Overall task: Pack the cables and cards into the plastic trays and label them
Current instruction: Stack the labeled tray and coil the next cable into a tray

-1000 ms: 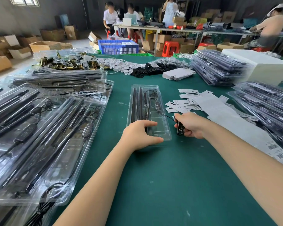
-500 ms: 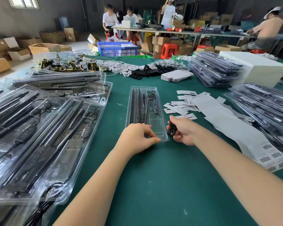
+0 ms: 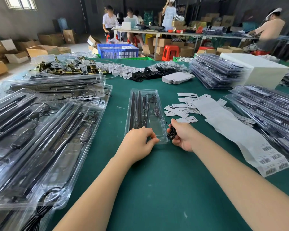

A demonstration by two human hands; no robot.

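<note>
Nearest the camera, two bare forearms reach out over the green table (image 3: 157, 189) and meet at the near end of one clear plastic tray (image 3: 140, 114) lying lengthwise away from the person. The left hand (image 3: 138, 142) rests on the tray's near edge with curled fingers, thumb and forefinger pinching the rim to steady it. The right hand (image 3: 182, 135) grips a small coiled black cable (image 3: 171, 132), fingers wrapped around the bundle, just beside the tray's near right corner. Over the last second the right hand has brought the coil in from a little way off the tray's side to almost touching its edge, while the left hand has stayed on the rim; the coil seems about to go into the rectangular near pocket (image 3: 155, 127), which looks unfilled. A thin lead runs from the coil up into the tray toward the inline controller (image 3: 156, 110), so the cable is already tethered to parts seated further along. Beyond the right hand lie loose white cards (image 3: 182, 112) and a long strip of barcode labels (image 3: 240, 139), neither yet used on this tray. To the left sit overlapping packed trays (image 3: 40, 130); further right are taller stacks of trays (image 3: 215, 70).
</note>
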